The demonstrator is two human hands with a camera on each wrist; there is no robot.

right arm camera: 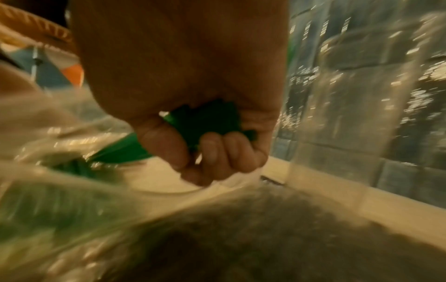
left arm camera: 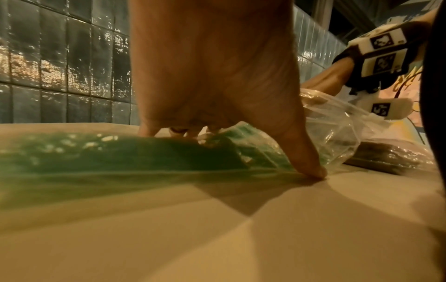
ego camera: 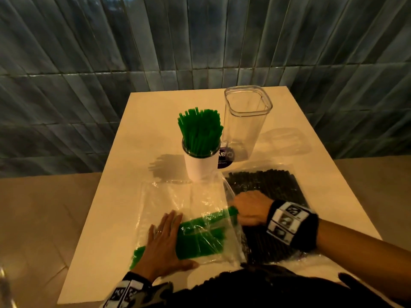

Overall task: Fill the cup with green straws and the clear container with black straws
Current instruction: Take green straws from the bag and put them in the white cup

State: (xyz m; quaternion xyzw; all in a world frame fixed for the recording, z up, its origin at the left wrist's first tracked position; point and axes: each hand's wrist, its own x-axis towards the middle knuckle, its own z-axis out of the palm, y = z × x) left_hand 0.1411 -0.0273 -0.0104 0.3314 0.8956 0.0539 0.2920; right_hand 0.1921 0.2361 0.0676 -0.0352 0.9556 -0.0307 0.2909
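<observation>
A white cup [ego camera: 201, 166] in the table's middle holds a bunch of upright green straws [ego camera: 200, 130]. Right of it stands the tall clear container [ego camera: 244, 125], with nothing inside. A clear plastic bag [ego camera: 178, 196] at the near edge holds more green straws [ego camera: 200, 236]. My left hand [ego camera: 165, 241] lies flat on that bag, fingers straight, thumb tip [left arm camera: 311, 167] on the table. My right hand [ego camera: 249, 207] grips a bundle of green straws [right arm camera: 207, 118] at the bag's right opening. A bag of black straws [ego camera: 266, 185] lies under and beyond the right hand.
The pale table [ego camera: 311, 141] stands against a grey tiled wall [ego camera: 89, 63]. A purple label [ego camera: 225, 157] shows behind the cup. Bare tabletop lies left of the cup and at the far right. My dark sleeve [ego camera: 255, 290] covers the near edge.
</observation>
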